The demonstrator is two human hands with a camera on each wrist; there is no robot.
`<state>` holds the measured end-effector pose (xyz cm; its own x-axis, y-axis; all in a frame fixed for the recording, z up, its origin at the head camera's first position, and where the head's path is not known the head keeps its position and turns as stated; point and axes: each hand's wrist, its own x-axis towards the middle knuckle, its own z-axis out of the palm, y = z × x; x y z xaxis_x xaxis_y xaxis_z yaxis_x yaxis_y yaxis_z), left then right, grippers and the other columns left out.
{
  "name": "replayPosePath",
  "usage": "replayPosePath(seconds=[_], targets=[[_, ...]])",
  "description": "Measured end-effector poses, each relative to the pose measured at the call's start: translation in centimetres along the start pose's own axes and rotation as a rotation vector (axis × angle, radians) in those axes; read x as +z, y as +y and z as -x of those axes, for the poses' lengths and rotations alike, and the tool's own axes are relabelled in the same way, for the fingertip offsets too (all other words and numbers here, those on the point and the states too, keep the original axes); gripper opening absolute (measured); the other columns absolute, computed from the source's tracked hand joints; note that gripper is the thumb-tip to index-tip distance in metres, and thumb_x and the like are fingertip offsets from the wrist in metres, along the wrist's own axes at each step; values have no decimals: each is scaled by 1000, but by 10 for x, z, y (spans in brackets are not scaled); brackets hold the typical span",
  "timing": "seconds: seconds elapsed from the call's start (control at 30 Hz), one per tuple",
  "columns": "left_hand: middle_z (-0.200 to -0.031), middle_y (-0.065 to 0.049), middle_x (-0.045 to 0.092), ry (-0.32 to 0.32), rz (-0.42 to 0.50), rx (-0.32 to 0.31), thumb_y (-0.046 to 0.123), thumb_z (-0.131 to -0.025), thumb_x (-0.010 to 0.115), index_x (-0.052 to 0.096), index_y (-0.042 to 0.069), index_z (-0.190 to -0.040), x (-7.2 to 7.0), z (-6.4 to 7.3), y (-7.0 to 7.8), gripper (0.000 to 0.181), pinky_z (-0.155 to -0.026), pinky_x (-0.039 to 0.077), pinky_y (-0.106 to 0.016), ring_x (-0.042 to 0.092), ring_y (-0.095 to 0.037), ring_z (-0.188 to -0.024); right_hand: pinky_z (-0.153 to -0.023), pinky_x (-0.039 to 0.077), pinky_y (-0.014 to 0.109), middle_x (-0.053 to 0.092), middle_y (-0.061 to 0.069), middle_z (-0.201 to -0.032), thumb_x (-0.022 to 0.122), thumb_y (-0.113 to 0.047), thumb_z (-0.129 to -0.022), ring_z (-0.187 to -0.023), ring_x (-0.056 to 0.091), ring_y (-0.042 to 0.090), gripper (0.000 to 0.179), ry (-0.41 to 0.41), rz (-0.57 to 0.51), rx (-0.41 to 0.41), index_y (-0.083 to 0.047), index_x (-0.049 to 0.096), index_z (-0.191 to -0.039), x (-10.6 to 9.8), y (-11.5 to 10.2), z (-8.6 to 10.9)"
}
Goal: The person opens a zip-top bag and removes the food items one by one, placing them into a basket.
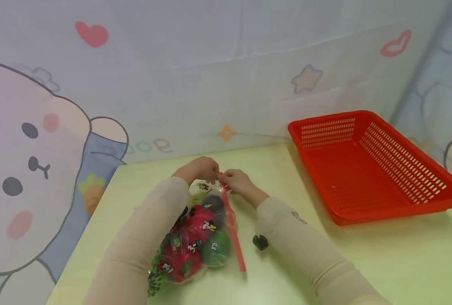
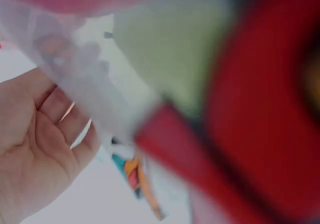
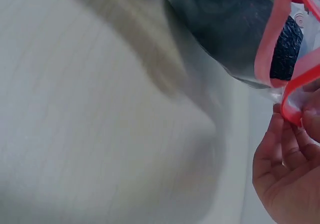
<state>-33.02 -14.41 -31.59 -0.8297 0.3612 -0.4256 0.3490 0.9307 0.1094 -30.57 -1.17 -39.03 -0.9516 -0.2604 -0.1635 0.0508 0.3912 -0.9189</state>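
Note:
A clear zip bag [image 1: 195, 224] with cartoon prints lies on the table, filled with red, green and dark rounded things whose kind is blurred by the plastic. Along its right side runs a red zip strip [image 1: 231, 228]. My left hand [image 1: 201, 168] grips the bag's far corner beside the strip's end; in the left wrist view its curled fingers [image 2: 65, 119] are partly behind the plastic. Opposite it, my right hand [image 1: 243, 186] pinches the far end of the strip between thumb and fingers, as the right wrist view shows at the red edge [image 3: 292, 103].
A red plastic basket [image 1: 348, 169] with slotted walls stands at the right on the pale table [image 1: 279, 169]. Next to the right sleeve lies a small black object [image 1: 260, 242], partly covered by it. A printed cloth [image 1: 195, 84] hangs behind the table.

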Motion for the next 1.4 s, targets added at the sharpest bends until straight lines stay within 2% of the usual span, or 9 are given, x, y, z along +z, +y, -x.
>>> replayPosePath(seconds=[0.2,0.43,0.67,0.93,1.17,1.4], targets=[[-98,-6,69,38,1,29,17,-95,48,65,7,-103,-10,8,8,22,-78,50,-31,65,-22,-93,-59,45,24,67,5,-84,50,-31,-93,-77,64,14,26,29,98,-49,-9,63,-86,-10,-1,5],[-99,-6,68,57,-28,29,18,-94,52,65,7,-105,-20,15,6,21,-78,50,-31,65,-21,-90,-58,45,23,67,4,-87,52,-30,-93,-77,64,14,24,-53,176,-87,-10,65,-92,-11,3,22],[-96,-6,67,76,-21,44,18,-93,52,67,8,-99,-23,18,2,19,-77,50,-32,64,-19,-86,-56,44,23,66,1,-79,53,-29,-92,-71,64,12,23,-68,279,-122,-10,62,-82,-12,7,44],[-96,-8,68,100,-11,64,15,-93,51,67,7,-100,-24,21,5,19,-76,48,-34,63,-20,-84,-57,51,26,64,2,-69,56,-25,-91,-61,62,9,23,-82,181,-107,-7,60,-77,-12,12,62],[-93,-7,68,147,-24,61,17,-94,51,67,7,-98,-19,19,2,19,-73,47,-33,62,-17,-78,-54,50,26,58,1,-64,56,-19,-91,-53,57,11,24,-95,111,-105,-5,54,-72,-6,15,81],[-93,-6,68,152,-31,51,16,-93,52,67,8,-96,-14,17,-1,17,-74,48,-33,62,-17,-78,-52,49,26,59,2,-64,55,-17,-91,-51,58,10,22,-129,75,-75,-4,54,-74,0,21,95]])
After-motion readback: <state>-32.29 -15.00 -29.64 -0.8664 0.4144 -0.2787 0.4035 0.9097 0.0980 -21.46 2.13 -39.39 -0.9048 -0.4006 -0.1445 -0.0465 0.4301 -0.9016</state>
